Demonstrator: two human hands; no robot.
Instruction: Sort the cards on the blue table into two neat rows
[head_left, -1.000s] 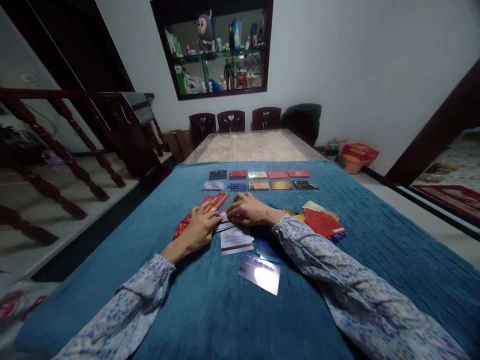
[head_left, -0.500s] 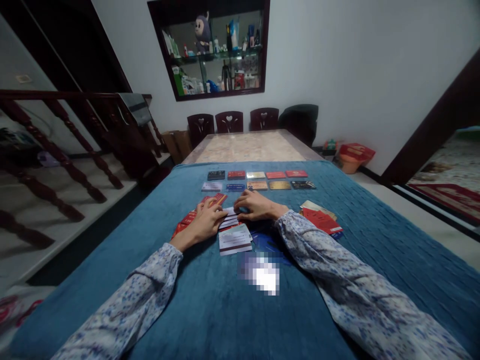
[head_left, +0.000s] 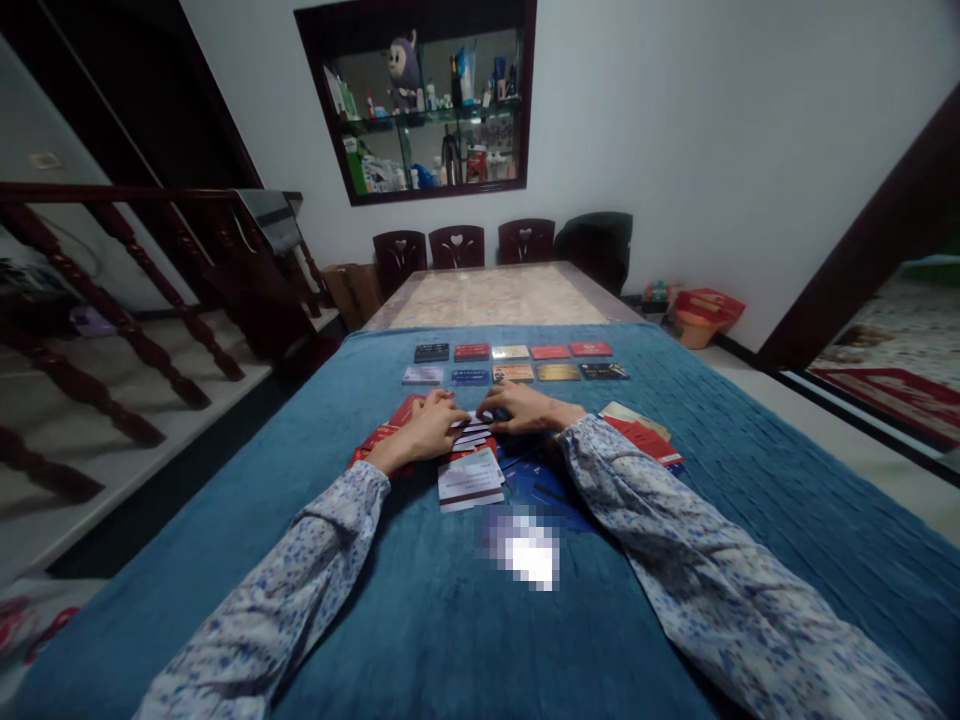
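Note:
My left hand [head_left: 427, 430] and my right hand [head_left: 521, 408] meet over the pile in the middle of the blue cloth. Between their curled fingertips lie several overlapping white cards [head_left: 472, 435], gripped from both sides. Nearer to me, a pale card with a dark stripe [head_left: 471, 482] lies face down. Red cards [head_left: 375, 437] spread beside and under my left hand. Loose blue cards [head_left: 544, 487] lie below my right wrist. Further right, partly behind my right sleeve, are red cards [head_left: 649, 440] with a pale gold one.
Two rows of cards lie beyond my hands, including a black stack [head_left: 432, 352], a lilac card [head_left: 423, 376] and a gold card [head_left: 558, 372]. The blue cloth [head_left: 300, 400] covers the table's near part. Chairs [head_left: 457, 247] stand at the far end. A pixelated patch hides a spot nearer me.
Both hands have shifted slightly right, with the white cards between them. My left hand now covers more of the red cards' right end. The laid-out rows are unchanged.

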